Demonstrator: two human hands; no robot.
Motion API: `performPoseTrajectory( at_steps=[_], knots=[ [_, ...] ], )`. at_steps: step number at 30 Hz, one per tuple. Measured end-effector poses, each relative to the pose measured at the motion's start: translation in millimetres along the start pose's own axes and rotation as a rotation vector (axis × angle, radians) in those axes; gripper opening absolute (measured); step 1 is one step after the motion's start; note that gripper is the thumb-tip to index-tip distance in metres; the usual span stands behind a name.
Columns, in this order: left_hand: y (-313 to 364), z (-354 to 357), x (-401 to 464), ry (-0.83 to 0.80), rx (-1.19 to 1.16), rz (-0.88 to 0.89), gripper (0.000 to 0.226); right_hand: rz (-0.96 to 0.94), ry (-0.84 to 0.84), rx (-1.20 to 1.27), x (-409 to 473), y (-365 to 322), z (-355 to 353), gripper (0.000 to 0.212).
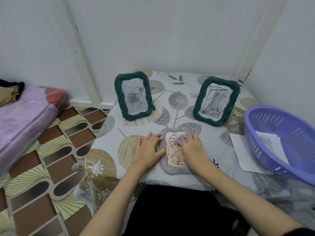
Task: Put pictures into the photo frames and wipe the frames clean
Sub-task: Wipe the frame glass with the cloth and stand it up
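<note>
Left hand (148, 149) spread flat, pressing grey frame (167, 167) edge; right hand (193, 148) pinching purple cloth (181, 139) on its glass (bench (136, 126) beneath).

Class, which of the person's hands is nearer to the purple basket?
Right. The right hand wipes the grey frame beside the basket; the left hand rests on that frame's far side.
</note>
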State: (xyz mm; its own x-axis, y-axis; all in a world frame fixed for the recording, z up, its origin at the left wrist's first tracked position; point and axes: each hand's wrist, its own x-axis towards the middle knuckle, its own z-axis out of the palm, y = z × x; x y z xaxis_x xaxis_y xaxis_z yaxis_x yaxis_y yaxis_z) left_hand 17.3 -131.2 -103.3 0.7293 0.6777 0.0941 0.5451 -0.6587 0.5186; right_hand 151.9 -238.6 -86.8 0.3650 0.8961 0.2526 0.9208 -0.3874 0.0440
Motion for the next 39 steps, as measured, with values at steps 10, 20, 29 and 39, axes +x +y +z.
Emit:
performPoseTrajectory(
  at_steps=[10,20,29,39],
  knots=[
    [-2,1,1,-0.013,0.005,-0.005,0.044,-0.127,-0.035,0.295,-2,9,7,0.037],
    [0,-1,1,-0.024,-0.014,-0.016,0.044,0.158,0.05,0.169,25,-14,8,0.025],
    [-2,-2,1,-0.057,-0.002,-0.02,0.046,-0.001,-0.15,0.492,15,1,-8,0.043],
    [0,-3,-2,-0.07,0.023,-0.02,0.046,0.003,-0.085,0.323,14,-6,-4,0.039]
  ],
)
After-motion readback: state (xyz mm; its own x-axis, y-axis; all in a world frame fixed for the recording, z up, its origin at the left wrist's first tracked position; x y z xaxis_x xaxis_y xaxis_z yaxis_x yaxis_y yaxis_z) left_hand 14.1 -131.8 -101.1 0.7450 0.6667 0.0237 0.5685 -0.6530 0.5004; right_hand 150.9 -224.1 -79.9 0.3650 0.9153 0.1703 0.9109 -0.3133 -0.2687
